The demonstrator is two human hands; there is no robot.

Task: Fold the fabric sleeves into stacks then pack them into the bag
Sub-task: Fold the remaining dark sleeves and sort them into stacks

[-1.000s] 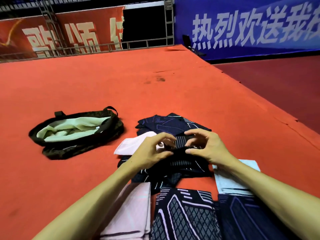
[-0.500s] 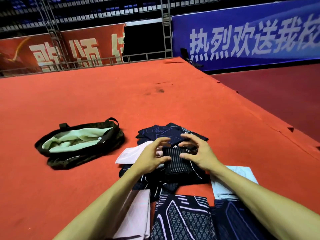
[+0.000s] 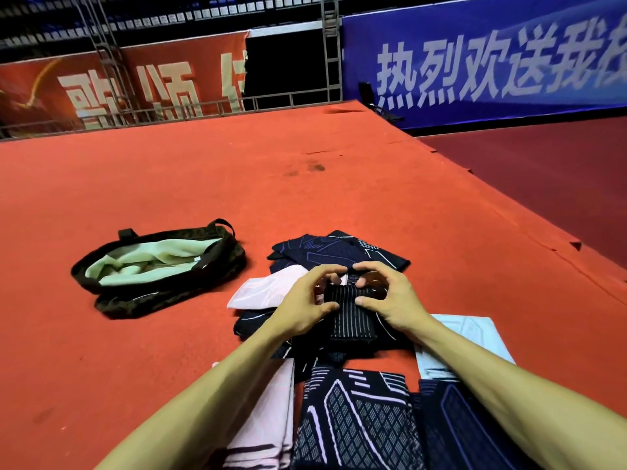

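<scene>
A black sleeve with thin white stripes point(image 3: 353, 317) is held upright over a loose pile of dark patterned sleeves point(image 3: 339, 249). My left hand point(image 3: 302, 307) pinches its top left edge and my right hand point(image 3: 390, 300) pinches its top right edge. A pale pink sleeve point(image 3: 264, 290) pokes out of the pile on the left. Close to me lie folded sleeves: a pink one point(image 3: 268, 412), a black one with white lines point(image 3: 356, 418), a dark blue one point(image 3: 464, 429) and a light blue one point(image 3: 464, 334). The dark bag point(image 3: 163, 293) with pale green lining lies open at the left.
Everything lies on a wide red carpeted platform point(image 3: 237, 184). Its right edge point(image 3: 509, 212) drops to a darker red floor. Metal railing and scaffolding point(image 3: 203, 106) with red and blue banners stand at the far end.
Both hands have lifted the striped black sleeve's top edge and brought it up between the fingers; the view has tilted up a little.
</scene>
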